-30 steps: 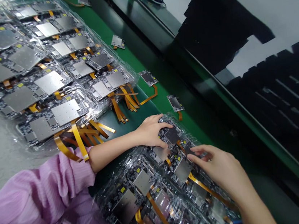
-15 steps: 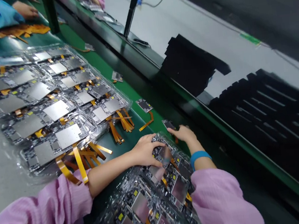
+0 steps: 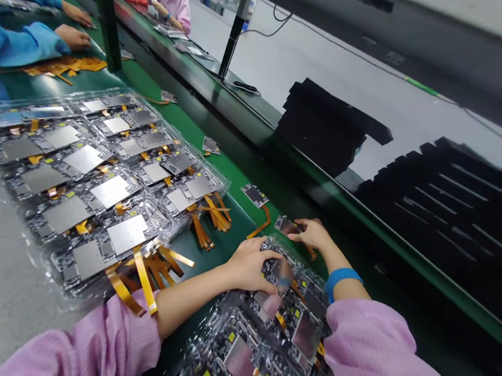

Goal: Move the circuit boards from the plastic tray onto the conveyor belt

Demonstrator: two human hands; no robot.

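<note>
My right hand (image 3: 315, 233) pinches a small circuit board (image 3: 287, 225) with an orange flex cable hanging from it, above the green belt just past the near tray. My left hand (image 3: 252, 267) rests on the far left corner of the clear plastic tray (image 3: 243, 311), thumb and index finger spread apart over a board with a metal shield. Its other fingertips are partly hidden. Several circuit boards (image 3: 306, 335) with shiny shields, yellow stickers and orange flex cables lie in this near tray.
Filled plastic trays (image 3: 163, 214) of boards stand at the left, flex cables (image 3: 145, 277) hanging off their edge. Single boards (image 3: 254, 195) lie along the green belt (image 3: 226, 173). A metal rail (image 3: 242, 116) and black sheets (image 3: 329, 120) are to the right. A co-worker's blue sleeve (image 3: 26, 35) is far left.
The view has shifted slightly, so the scene sits lower in the picture. The board at my right hand now shows more fully between its fingers. My left hand stays on the tray.
</note>
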